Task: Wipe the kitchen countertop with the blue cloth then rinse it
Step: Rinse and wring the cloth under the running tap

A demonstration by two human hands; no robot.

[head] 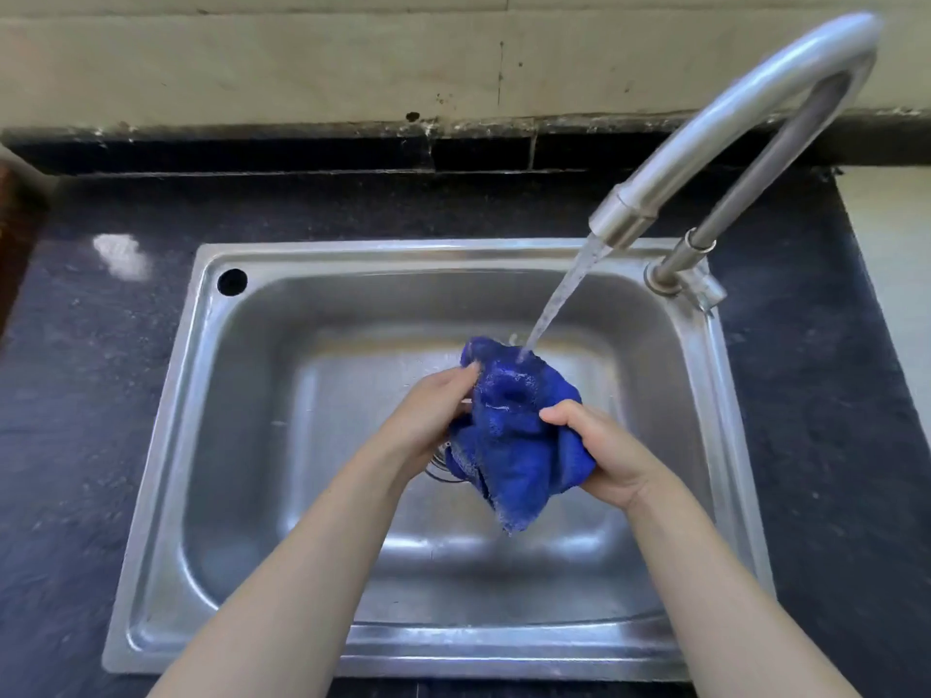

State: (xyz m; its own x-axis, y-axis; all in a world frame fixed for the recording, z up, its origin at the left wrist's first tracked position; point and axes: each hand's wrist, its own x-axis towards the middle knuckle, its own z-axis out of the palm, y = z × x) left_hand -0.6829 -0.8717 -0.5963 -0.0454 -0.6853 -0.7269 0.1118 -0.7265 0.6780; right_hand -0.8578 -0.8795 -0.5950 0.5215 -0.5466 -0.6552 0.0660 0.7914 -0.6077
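Head view, looking down into a steel sink [166, 445] set in a dark speckled desk [85, 395]. Blue cloth [514, 430] bunched above the middle of the basin, held up between both hands, a ragged corner hanging toward 6 o'clock. Left hand [428, 415] grips the cloth's 9 o'clock side, fingers curled into the folds, thumb on top near the upper edge. Right hand [599, 445] grips the 3 o'clock side, thumb pressed over the fabric, fingers wrapped underneath. Curved metal tap [705, 128] rises from the sink rim at 2 o'clock and arches over the basin. Water stream [559, 299] runs from the spout and lands on the top of the cloth at its 12 o'clock edge. Part of a drain ring [441, 475] shows under the left wrist. Round hole [232, 282] in the sink rim at 10 o'clock. Pale wall [302, 68] behind, with a dark strip along its base.
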